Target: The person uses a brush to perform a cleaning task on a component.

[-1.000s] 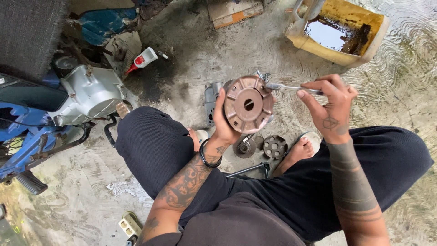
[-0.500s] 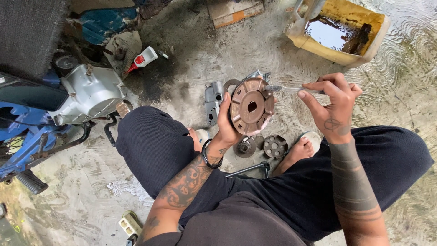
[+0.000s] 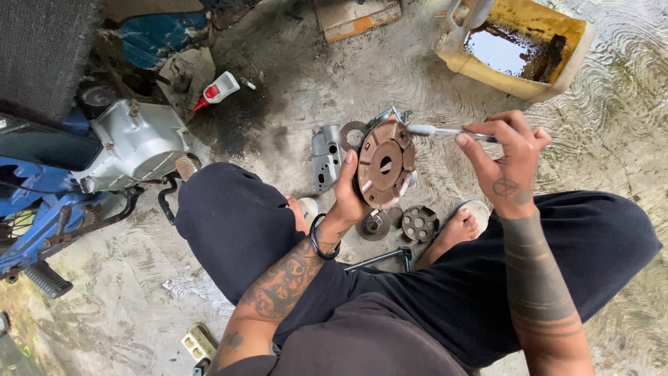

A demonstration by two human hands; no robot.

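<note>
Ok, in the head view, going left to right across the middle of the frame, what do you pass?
Blue motorbike frame → silver engine casing → small grey metal cover on the floor → left hand holding the round brown disc part → thin metal tool → right hand gripping it.

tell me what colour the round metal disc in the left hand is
Rusty reddish-brown round metal disc, seen in the head view.

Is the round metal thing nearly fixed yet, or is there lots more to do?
Some is done: the engine cover, a ring and two round parts already lie on the ground. Right now the left hand holds the rusty disc while the right hand works a tool at its edge. Those loose parts are not back together.
</note>
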